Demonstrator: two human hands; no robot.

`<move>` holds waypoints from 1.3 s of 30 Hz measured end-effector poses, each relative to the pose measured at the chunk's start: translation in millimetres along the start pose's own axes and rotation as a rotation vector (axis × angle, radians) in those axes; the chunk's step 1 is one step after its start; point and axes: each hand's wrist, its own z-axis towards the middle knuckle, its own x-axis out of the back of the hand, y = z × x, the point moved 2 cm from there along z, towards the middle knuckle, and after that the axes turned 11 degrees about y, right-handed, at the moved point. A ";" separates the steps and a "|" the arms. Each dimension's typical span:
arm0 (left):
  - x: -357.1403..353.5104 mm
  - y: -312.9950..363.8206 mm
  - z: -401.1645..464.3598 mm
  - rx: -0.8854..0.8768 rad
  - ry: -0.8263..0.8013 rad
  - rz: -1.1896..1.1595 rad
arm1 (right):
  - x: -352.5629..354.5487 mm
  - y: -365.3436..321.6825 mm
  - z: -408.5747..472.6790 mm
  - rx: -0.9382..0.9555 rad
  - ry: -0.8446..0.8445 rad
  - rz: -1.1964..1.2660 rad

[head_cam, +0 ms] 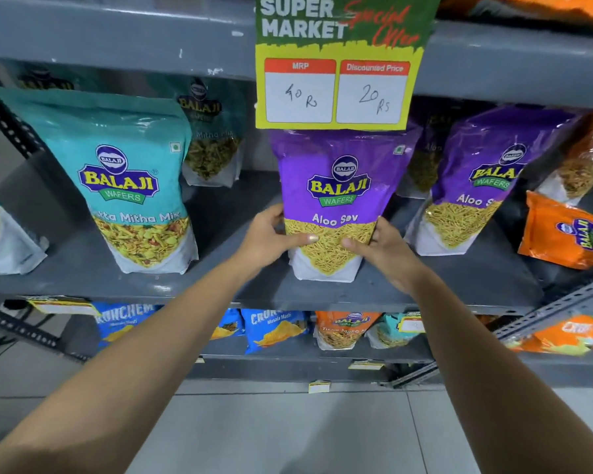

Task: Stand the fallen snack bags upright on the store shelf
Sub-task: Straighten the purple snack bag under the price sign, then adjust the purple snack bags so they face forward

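A purple Aloo Sev bag (338, 186) stands upright at the middle of the grey shelf (220, 285), its base on the shelf board. My left hand (271, 234) grips its lower left side and my right hand (380, 249) grips its lower right side, thumbs across the clear window. A second purple Aloo Sev bag (476, 189) stands to the right, leaning slightly. A teal Khatta Mitha Mix bag (131, 179) stands upright at the left. An orange bag (565, 230) lies tilted at the far right.
A yellow-green price sign (336, 63) hangs from the shelf above, covering the held bag's top. More bags stand behind in the back row. Below is a shelf with blue and orange snack bags (274, 330). A perforated metal upright (4, 118) runs down the left.
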 end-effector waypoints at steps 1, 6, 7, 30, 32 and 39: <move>0.3 -2.2 -0.5 -0.007 0.029 -0.001 | -0.7 2.3 1.5 0.002 -0.005 0.009; 1.3 -3.0 -5.9 0.004 0.075 0.000 | 1.2 8.5 1.3 -0.002 -0.035 0.066; 0.8 -0.6 -10.2 -0.014 0.140 0.023 | 5.3 9.8 -0.6 0.002 -0.025 0.063; -256.2 25.0 49.7 -0.126 -0.055 0.223 | 236.8 26.6 43.0 0.024 0.280 -0.104; -252.5 19.9 47.3 -0.150 -0.068 0.239 | 237.3 33.2 36.4 -0.026 0.309 -0.072; -236.0 52.0 39.1 -0.089 -0.159 -0.011 | 244.0 10.6 19.7 -0.030 0.220 0.055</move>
